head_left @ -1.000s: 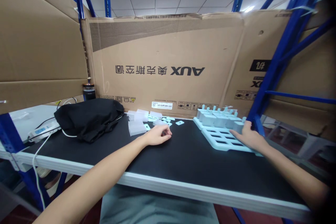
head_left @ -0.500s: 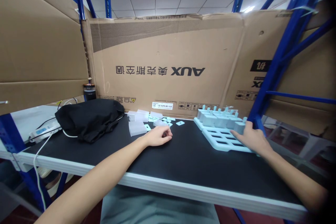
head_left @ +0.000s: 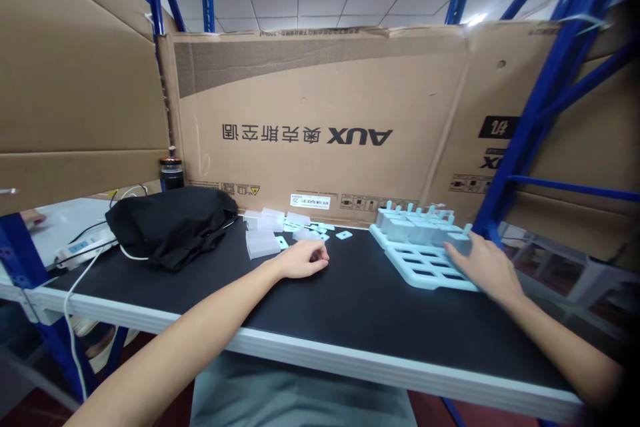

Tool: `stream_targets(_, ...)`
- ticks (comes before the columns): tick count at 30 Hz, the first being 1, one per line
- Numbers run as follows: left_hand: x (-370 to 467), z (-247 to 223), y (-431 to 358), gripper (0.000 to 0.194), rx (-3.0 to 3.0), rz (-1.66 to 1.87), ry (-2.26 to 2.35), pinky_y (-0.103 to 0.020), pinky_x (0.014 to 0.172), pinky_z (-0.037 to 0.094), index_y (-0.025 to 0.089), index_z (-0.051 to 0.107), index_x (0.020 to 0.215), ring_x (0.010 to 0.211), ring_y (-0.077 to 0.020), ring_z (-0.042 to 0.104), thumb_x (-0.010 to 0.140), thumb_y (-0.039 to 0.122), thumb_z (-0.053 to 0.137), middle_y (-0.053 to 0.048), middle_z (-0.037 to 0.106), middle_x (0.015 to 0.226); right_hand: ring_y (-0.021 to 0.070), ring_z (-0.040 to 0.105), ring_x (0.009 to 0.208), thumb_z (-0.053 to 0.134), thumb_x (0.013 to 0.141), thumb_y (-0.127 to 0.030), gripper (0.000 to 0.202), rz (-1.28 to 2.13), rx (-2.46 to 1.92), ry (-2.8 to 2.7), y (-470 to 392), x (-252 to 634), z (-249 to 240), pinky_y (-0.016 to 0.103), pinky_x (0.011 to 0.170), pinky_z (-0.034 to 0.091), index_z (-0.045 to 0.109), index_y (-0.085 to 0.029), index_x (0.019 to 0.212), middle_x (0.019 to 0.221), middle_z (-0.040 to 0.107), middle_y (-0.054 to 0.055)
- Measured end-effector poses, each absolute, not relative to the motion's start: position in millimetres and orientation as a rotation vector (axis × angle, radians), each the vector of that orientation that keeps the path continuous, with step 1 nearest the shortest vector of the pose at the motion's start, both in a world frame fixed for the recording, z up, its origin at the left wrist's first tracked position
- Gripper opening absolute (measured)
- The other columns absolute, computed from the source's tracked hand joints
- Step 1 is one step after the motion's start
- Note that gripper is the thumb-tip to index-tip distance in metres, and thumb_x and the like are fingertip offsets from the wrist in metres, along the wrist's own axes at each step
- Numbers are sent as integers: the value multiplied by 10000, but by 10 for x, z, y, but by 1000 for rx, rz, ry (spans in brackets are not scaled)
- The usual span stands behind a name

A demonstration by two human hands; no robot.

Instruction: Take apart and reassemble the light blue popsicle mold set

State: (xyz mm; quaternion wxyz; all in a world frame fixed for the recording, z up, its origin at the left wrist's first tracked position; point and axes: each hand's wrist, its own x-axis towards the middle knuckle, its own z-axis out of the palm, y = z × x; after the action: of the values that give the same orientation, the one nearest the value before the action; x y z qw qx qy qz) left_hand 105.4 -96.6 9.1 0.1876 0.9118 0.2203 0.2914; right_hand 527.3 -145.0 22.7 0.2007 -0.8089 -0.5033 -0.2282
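At the right of the frame, the right hand [head_left: 487,268] closes around the end block [head_left: 457,241], its thumb against the near side; the other fingers are mostly hidden behind the block. This block is at the right end of a group of light-blue blocks [head_left: 415,230] topped with upright pegs, which fill the back part of a light-blue rack [head_left: 417,278]. The rack's front openings, toward the middle right of the frame, show dark through the frame.

Near the centre of the frame, the left hand [head_left: 301,259] rests on the black surface [head_left: 360,307], fingers loosely curled in toward the thumb; whether anything is inside the curl cannot be told. Just beyond it lie translucent sleeves [head_left: 263,245] and small light-blue plates with holes. One plate [head_left: 344,235] sits apart from the pile, to its right.

At the left of the frame, a black cloth [head_left: 173,223] lies bunched on the surface, beside a white power strip [head_left: 87,250]. A dark jar [head_left: 171,175] stands behind the cloth. A large cardboard panel [head_left: 300,93] with upside-down printing spans the back.
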Motion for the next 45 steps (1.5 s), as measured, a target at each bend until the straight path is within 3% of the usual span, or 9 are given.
stream_targets(6, 1048, 98, -966, 76, 2582, 800, 644, -277, 739, 468, 192, 543, 876, 838, -153, 598, 836, 256, 537, -31, 650, 938, 361, 578, 1019, 293, 850, -629, 717, -466, -2360, -1325, -1492, 5214, 287, 404, 798, 423, 349, -128, 1361, 1127, 595, 229)
stream_targets(13, 1040, 166, -1048, 102, 2729, 706, 703, -276, 735, 465, 211, 533, 930, 856, -166, 594, 849, 271, 514, -25, 637, 958, 360, 584, 975, 361, 840, -601, 719, -414, -2282, -1301, -1496, 5180, 261, 409, 762, 403, 339, -78, 1333, 1090, 574, 288)
stream_targets(17, 913, 461, -1169, 99, 3060, 605, 752, -312, 766, 454, 210, 536, 927, 941, -218, 571, 848, 259, 506, -53, 617, 976, 394, 459, 1126, 401, 830, -543, 685, -744, -2073, -1167, -1575, 5165, 329, 448, 806, 379, 406, -32, 1286, 1167, 490, 321)
stream_targets(21, 539, 768, -1282, 189, 3027, 747, 1313, -323, 773, 454, 202, 549, 971, 907, -219, 571, 894, 335, 440, -67, 610, 981, 360, 464, 1066, 421, 834, -442, 459, -1068, -1724, -1158, -1629, 4938, 561, 449, 850, 366, 534, -92, 1110, 1059, 541, 245)
stream_targets(26, 77, 741, -1397, 277, 2995, 407, 1788, -367, 807, 452, 170, 638, 934, 973, -282, 558, 870, 385, 475, -122, 625, 970, 216, 540, 841, 396, 868, -357, 230, -586, -1358, -1996, -1354, 3952, 723, 340, 778, 414, 552, -187, 866, 857, 601, 91)
stream_targets(30, 20, 588, -1496, 302, 3010, 252, 1759, -402, 835, 445, 192, 661, 972, 938, -288, 580, 863, 409, 481, -115, 635, 949, 234, 542, 962, 430, 869, -429, 305, -232, -1313, -2326, -1027, 3054, 633, 338, 805, 409, 573, -189, 991, 1003, 622, 106)
stream_targets(33, 82, 543, -1547, 294, 3015, 279, 1701, -398, 830, 452, 214, 656, 982, 941, -281, 587, 866, 412, 474, -103, 624, 970, 265, 558, 939, 556, 784, -528, 433, -165, -1389, -2432, -878, 2679, 517, 328, 741, 407, 565, -197, 1064, 1022, 625, 123)
stream_targets(38, 242, 568, -1516, 287, 3040, 347, 1609, -393, 859, 453, 222, 631, 1019, 977, -270, 580, 845, 411, 503, -92, 605, 1005, 237, 581, 835, 636, 696, -424, 455, -151, -1443, -2444, -826, 2644, 492, 288, 657, 383, 551, -189, 1076, 984, 633, 108)
stream_targets(45, 1004, 495, -1056, 365, 3011, 467, 1464, -441, 895, 436, 188, 617, 1102, 1054, -308, 540, 848, 419, 492, -135, 605, 1065, 186, 573, 758, 515, 767, -390, 227, -227, -1471, -2083, -854, 3268, 763, 270, 661, 389, 577, -181, 830, 833, 639, 59)
